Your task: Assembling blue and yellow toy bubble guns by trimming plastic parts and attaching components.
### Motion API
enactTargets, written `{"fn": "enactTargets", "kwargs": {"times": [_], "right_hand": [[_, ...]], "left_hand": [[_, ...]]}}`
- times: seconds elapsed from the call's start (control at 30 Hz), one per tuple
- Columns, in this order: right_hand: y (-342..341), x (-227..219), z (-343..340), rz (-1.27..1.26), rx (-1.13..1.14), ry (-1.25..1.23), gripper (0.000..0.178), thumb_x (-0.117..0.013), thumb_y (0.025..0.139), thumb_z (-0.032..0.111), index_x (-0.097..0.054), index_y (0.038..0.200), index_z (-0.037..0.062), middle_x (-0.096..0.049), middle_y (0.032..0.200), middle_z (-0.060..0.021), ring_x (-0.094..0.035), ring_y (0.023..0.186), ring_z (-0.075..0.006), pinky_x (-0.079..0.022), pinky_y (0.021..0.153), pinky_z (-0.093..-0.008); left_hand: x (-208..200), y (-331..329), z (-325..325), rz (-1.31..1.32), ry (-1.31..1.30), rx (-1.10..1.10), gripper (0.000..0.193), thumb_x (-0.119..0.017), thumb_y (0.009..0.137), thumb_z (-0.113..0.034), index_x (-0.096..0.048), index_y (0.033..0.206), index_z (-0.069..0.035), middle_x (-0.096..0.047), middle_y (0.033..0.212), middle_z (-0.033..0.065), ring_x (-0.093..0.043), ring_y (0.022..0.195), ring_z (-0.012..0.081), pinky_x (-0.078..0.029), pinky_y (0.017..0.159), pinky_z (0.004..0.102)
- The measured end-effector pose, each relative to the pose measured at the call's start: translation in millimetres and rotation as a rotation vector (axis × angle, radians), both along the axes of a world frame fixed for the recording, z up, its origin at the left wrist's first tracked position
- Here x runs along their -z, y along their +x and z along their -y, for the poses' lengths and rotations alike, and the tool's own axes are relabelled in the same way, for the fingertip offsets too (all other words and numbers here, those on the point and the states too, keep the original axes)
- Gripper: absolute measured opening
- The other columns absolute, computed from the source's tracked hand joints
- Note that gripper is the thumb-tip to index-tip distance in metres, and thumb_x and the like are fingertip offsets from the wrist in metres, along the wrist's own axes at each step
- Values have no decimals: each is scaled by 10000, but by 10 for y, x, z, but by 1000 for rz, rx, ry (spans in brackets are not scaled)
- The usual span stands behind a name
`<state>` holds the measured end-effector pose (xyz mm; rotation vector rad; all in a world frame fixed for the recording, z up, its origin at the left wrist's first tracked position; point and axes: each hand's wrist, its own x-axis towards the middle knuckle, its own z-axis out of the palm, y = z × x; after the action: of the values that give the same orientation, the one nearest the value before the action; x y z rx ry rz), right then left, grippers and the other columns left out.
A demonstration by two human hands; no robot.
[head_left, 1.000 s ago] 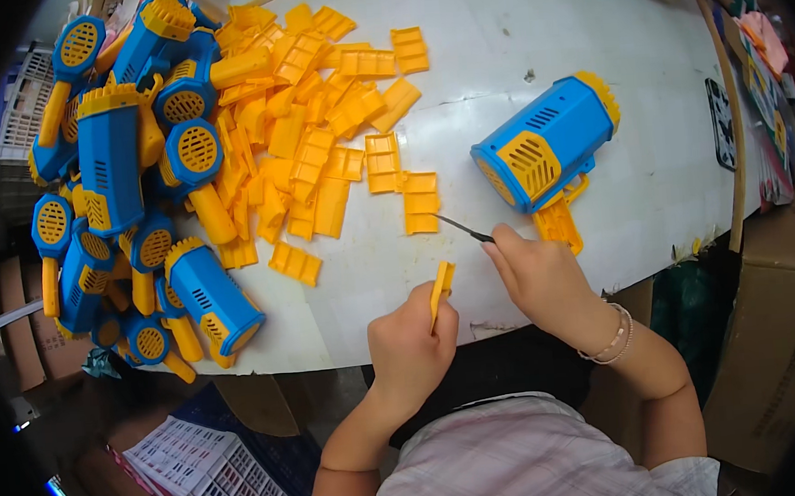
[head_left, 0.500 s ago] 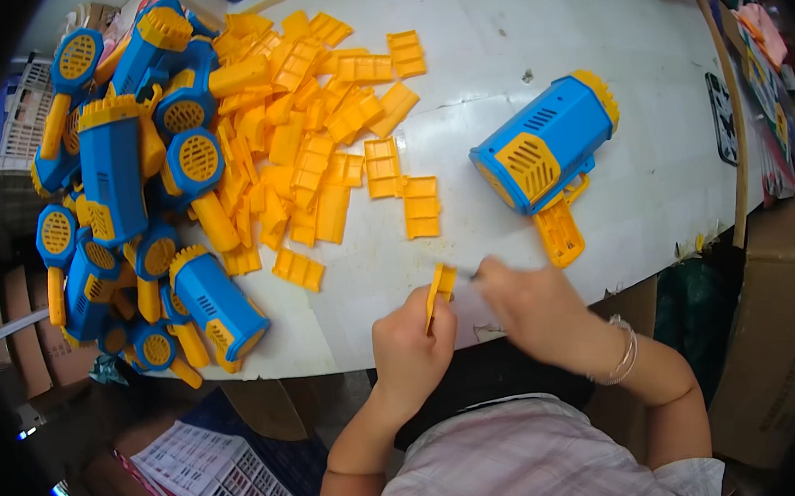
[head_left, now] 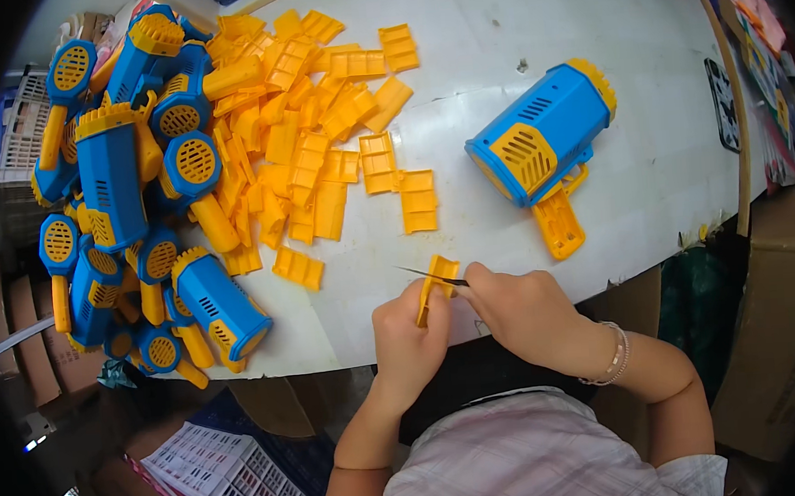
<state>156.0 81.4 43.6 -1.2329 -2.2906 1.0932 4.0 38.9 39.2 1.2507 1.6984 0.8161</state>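
Note:
In my left hand (head_left: 410,335), thumb and fingers are closed round a small yellow plastic cover (head_left: 445,264), its upper end sticking out. My right hand (head_left: 531,308), with a bracelet at the wrist, grips a slim, pointed knife (head_left: 455,283) with a dark handle end. The blade lies across the cover's upper part, its tip pointing left. Beyond my right hand lies a blue and yellow toy bubble gun (head_left: 541,132), its hollow yellow handle (head_left: 559,226) toward me. Several loose yellow covers (head_left: 309,162) are heaped beyond my left hand.
Several more blue and yellow toy guns (head_left: 112,180) are piled at the table's left end. A phone (head_left: 722,105) lies near the right edge of the white table (head_left: 634,204). Cardboard boxes (head_left: 773,342) stand at lower right, and a printed sheet (head_left: 224,472) lies below the table at left.
My right hand has moved slightly left and down, bringing the knife blade across the yellow cover. My left hand keeps its hold, almost in place.

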Motion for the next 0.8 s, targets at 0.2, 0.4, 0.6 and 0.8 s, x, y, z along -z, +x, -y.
{"fn": "enactTargets", "kwargs": {"times": [0.2,0.4,0.6,0.8], "right_hand": [[-16,-51,58,23,8,-93,108,-502,824,103,-433,779,33,-510,563,-156,-540,520,-339,-421,446,-410],[37,11,-6,37,12,-83,112,-492,832,107,-431,776,32,-508,561,-166,-531,519,-353,-423,452,-414],[51,94,-99,22,127,-102,124,-510,837,83,-428,767,21,-501,565,-176,-517,508,-359,-386,435,-404],[-74,-83,-234,-454,203,-300,245,-652,761,118,-601,981,24,-497,622,-40,-441,528,-89,-331,469,-226]], "left_hand": [[-32,-3,41,52,-70,-22,162,-483,833,-63,-604,756,12,-507,507,110,-497,424,149,-378,430,269],[-26,4,109,105,-57,-66,208,-464,853,-91,-604,752,27,-431,466,-27,-382,410,33,-290,392,203],[-47,8,129,61,-2,-34,197,-460,850,-78,-609,771,23,-439,471,-22,-392,411,40,-300,399,202],[-72,25,71,-87,89,66,110,-520,818,-64,-602,783,1,-556,564,109,-544,463,204,-410,460,284]]}}
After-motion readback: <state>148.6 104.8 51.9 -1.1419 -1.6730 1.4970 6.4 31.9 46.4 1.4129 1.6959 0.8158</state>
